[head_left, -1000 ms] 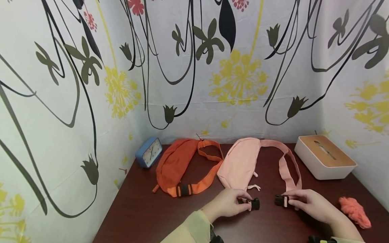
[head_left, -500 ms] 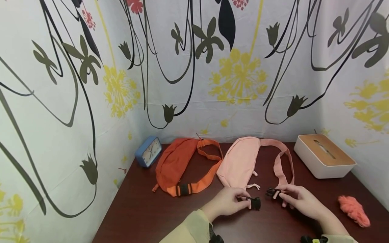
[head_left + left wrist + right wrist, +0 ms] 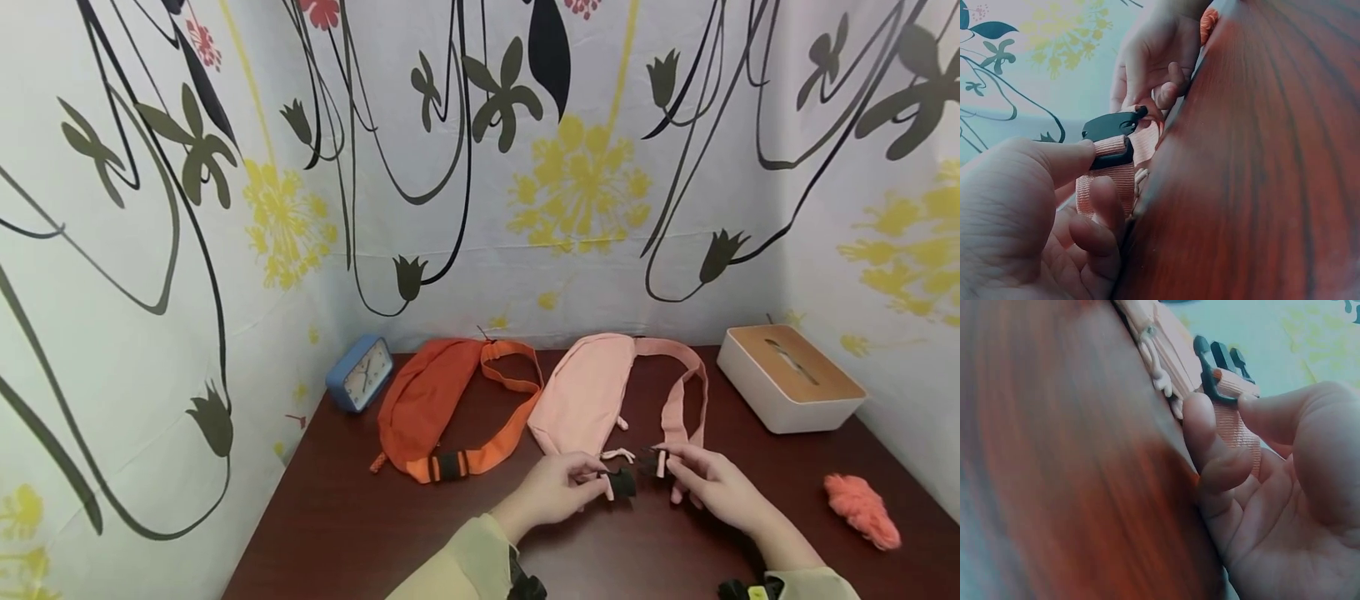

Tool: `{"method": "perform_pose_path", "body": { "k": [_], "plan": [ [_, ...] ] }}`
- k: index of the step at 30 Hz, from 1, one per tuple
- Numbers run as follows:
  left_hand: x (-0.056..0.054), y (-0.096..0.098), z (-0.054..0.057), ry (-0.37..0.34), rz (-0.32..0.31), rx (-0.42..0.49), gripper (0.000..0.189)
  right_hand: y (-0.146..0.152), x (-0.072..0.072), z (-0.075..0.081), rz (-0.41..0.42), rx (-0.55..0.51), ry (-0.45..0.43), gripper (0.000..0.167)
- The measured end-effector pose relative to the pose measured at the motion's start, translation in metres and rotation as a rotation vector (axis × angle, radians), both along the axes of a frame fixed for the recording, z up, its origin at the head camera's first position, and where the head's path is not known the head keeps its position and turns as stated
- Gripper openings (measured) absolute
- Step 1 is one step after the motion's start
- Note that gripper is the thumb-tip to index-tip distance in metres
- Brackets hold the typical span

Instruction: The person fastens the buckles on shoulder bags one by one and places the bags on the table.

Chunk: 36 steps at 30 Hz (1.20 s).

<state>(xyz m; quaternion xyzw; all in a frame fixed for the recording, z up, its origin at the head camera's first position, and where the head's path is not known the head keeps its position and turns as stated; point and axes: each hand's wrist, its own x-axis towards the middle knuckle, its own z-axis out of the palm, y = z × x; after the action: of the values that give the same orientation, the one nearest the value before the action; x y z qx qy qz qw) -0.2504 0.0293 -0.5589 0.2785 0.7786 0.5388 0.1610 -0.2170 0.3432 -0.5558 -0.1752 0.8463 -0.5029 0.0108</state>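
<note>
A pink waist bag lies on the dark table, its pink strap looping round to the right. Just in front of the bag, my left hand pinches the black socket half of its side-release buckle, thumb on the webbing at its bar, as the left wrist view shows. My right hand pinches the pronged buckle half between thumb and finger; the prongs point left. In the head view the two halves face each other across a small gap. Pink webbing runs from the pronged half into the right palm.
Left of the pink bag lies an orange waist bag with its black buckle fastened. A blue clock stands at the back left. At the right are a white tissue box with a wooden lid and a coral yarn bundle.
My right hand has moved left with the pronged half, narrowing the gap to the socket. The strap loop has drawn in leftward. My left hand has stayed nearly in place; the view has shifted slightly.
</note>
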Motion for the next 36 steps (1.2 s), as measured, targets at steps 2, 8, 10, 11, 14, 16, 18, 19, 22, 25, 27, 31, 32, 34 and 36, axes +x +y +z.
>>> {"method": "perform_pose_path", "body": {
  "k": [2, 8, 10, 11, 14, 16, 18, 19, 22, 25, 27, 31, 32, 34, 36],
  "plan": [
    [0.0, 0.0, 0.001, -0.002, 0.018, 0.013, 0.026, -0.003, -0.001, 0.0, -0.023, -0.004, -0.011, 0.036],
    [0.0, 0.0, 0.001, -0.029, 0.062, 0.031, 0.025, -0.006, -0.002, -0.002, -0.018, -0.035, -0.024, 0.037],
    [0.0, 0.0, 0.001, -0.038, 0.073, 0.033, 0.025, -0.008, -0.002, -0.002, -0.003, -0.053, -0.029, 0.037],
    [0.0, 0.001, 0.001, -0.041, 0.075, 0.036, 0.025, -0.009, -0.002, -0.002, 0.014, -0.058, -0.022, 0.037],
    [0.0, 0.001, 0.001, -0.037, 0.078, 0.035, 0.025, -0.011, -0.003, -0.002, 0.028, -0.07, -0.035, 0.036],
    [0.0, 0.001, 0.002, -0.029, 0.079, 0.033, 0.025, -0.013, -0.003, -0.001, 0.024, -0.063, -0.04, 0.036],
    [0.0, 0.001, 0.002, -0.022, 0.08, 0.03, 0.025, -0.014, -0.003, -0.001, 0.024, -0.05, -0.036, 0.036],
    [0.0, 0.002, 0.003, -0.019, 0.081, 0.028, 0.025, -0.014, -0.003, -0.001, 0.032, -0.047, -0.026, 0.036],
    [0.001, 0.002, 0.004, -0.014, 0.084, 0.026, 0.024, -0.015, -0.002, -0.001, 0.031, -0.039, -0.027, 0.036],
    [0.001, 0.003, 0.004, -0.014, 0.086, 0.034, 0.024, -0.014, -0.002, -0.001, 0.041, -0.042, -0.034, 0.036],
    [0.001, 0.003, 0.004, -0.019, 0.085, 0.042, 0.024, -0.013, -0.002, -0.001, 0.047, -0.038, -0.039, 0.036],
    [0.001, 0.004, 0.003, -0.024, 0.084, 0.056, 0.024, -0.013, -0.001, 0.001, 0.051, -0.034, -0.05, 0.036],
    [0.001, 0.004, 0.003, -0.026, 0.084, 0.056, 0.024, -0.014, 0.0, 0.001, 0.058, -0.031, -0.046, 0.036],
    [0.001, 0.004, 0.002, -0.026, 0.087, 0.055, 0.023, -0.014, 0.0, 0.002, 0.067, -0.025, -0.047, 0.036],
    [0.001, 0.005, 0.001, -0.027, 0.088, 0.051, 0.023, -0.014, 0.001, 0.002, 0.075, -0.02, -0.049, 0.035]
  ]
}}
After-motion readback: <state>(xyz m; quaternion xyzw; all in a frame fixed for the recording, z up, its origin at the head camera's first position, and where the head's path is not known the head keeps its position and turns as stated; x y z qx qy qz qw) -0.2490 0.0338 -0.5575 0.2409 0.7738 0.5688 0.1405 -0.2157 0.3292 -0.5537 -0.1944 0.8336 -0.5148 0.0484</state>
